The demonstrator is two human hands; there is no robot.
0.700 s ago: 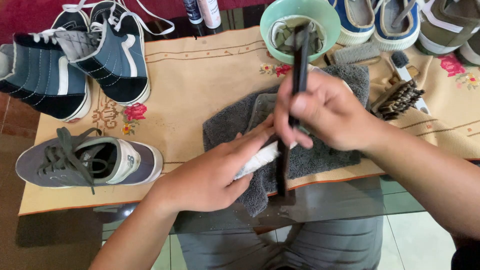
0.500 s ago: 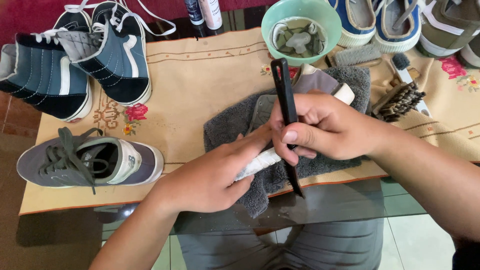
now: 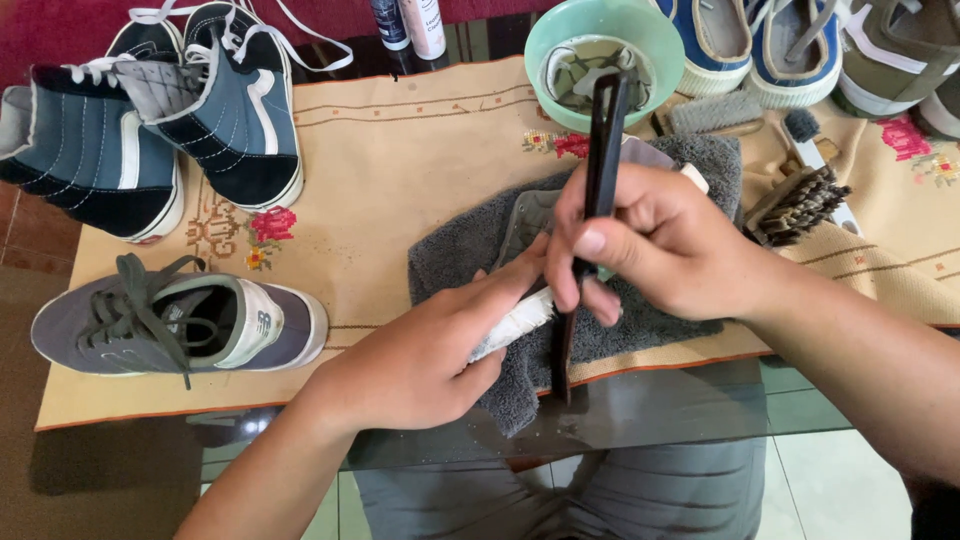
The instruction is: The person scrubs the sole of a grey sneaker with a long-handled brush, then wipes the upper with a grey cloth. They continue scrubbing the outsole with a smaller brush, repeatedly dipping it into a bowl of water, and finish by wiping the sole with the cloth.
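Note:
My left hand grips a shoe that lies on a dark grey towel; only its white sole edge and a bit of grey upper show between my hands. My right hand is closed around a long black brush handle, held nearly upright with its lower end down by the shoe's sole. Most of the shoe is hidden under my hands.
A beige embroidered cloth covers the glass table. A grey sneaker and a pair of blue high-tops sit at left. A green bowl, brushes, two bottles and more shoes line the back.
The black brush swung from tilted to nearly upright, and my right hand shifted slightly along the shoe. My left hand stayed on the shoe.

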